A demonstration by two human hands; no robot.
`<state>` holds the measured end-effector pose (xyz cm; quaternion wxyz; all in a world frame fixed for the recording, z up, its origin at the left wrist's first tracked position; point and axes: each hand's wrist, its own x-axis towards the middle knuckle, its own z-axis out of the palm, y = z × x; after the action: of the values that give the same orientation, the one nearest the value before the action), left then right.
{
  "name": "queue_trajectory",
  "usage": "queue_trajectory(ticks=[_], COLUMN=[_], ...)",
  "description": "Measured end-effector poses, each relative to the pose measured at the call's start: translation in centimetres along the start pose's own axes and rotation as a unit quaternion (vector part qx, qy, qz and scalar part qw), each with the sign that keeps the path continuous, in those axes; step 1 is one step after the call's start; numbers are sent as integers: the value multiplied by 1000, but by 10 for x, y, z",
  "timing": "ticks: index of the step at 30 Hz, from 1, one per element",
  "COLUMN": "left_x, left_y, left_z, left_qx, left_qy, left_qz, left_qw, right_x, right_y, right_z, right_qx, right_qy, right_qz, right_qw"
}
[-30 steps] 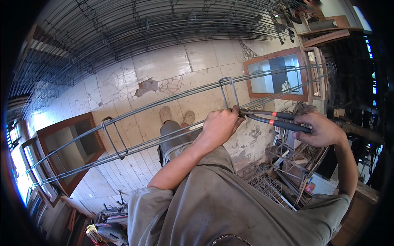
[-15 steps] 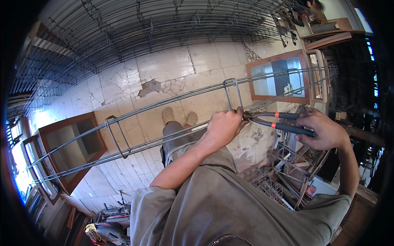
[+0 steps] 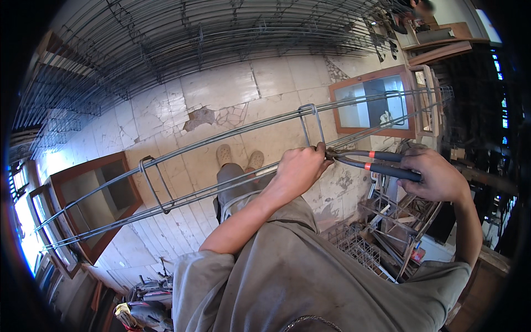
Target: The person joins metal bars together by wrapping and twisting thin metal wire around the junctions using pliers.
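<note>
A long cage of thin steel bars (image 3: 215,137) with rectangular stirrups crosses in front of me, sloping up to the right. My left hand (image 3: 301,170) is closed on the near bars, close to the foot of a stirrup (image 3: 313,123); its fingertips partly hide the joint there. In my right hand (image 3: 434,174) are long-handled pincers (image 3: 354,159) with dark grips and orange bands. Their jaws meet the cage right beside my left fingertips. Whether wire lies between the jaws is too small to tell.
Stacked steel cages (image 3: 221,33) fill the far side. Two wooden-framed glass cabinets (image 3: 343,133) (image 3: 62,191) stand under the cage's ends. Metal racks and scrap (image 3: 398,221) lie at right. The tiled floor (image 3: 221,83) has a broken patch. Another person (image 3: 406,12) is at the upper right.
Both hands and the pincers stay at the same joint, with the handles about as far apart as before. The whole view has shifted slightly.
</note>
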<state>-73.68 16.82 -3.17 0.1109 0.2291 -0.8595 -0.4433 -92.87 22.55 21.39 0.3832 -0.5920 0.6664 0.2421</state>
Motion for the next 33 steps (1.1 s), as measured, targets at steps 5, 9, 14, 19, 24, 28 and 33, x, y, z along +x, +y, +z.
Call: queue_trajectory(ticks=[5, 9, 14, 19, 24, 28, 33], left_x=[-1, -24, 16, 44, 49, 46, 0], left_y=[0, 11, 71, 74, 67, 67, 55], left_z=[-13, -35, 8, 40, 25, 9, -22], left_qx=[-13, -13, -63, -85, -189, -205, -112], left_qy=[-51, 114, 155, 132, 151, 61, 202], left_qz=[-30, 85, 206, 206, 187, 180, 160], left_qw=[998, 990, 964, 966, 952, 960, 960], right_x=[-1, -9, 5, -1, -10, -7, -6], right_y=[-15, -17, -9, -20, -21, 7, 6], right_z=[14, 25, 16, 17, 57, 56, 42], right_qx=[7, 11, 127, -20, -569, -581, -294], right_qy=[149, 147, 156, 139, 283, 299, 171], right_qz=[-13, 7, -33, 54, -79, -118, -9], right_qw=[989, 989, 979, 989, 768, 748, 940])
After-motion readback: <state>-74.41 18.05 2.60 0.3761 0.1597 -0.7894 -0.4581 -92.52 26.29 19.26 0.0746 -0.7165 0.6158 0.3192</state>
